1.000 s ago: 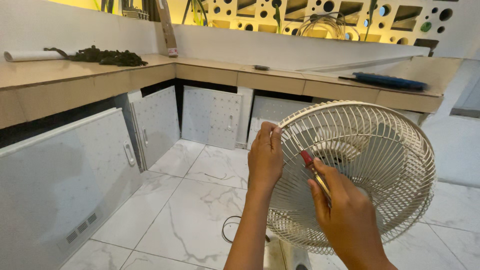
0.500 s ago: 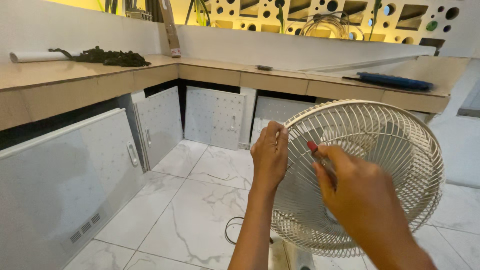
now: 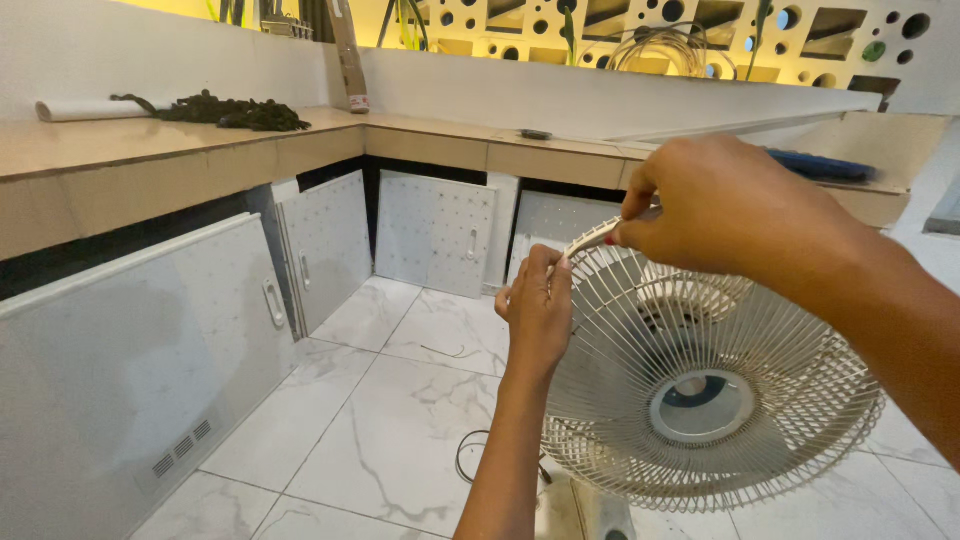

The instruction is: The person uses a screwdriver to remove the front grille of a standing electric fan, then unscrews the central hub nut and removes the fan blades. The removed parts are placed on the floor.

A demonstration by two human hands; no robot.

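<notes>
White marble floor (image 3: 400,440), tan counter (image 3: 420,140), hands gripping fan grille (image 3: 700,400)

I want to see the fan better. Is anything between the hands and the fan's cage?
Nothing visible is. The left hand already grips the left rim of the fan cage, and the right hand is at the top rim, holding a red-tipped tool right against it.
</notes>
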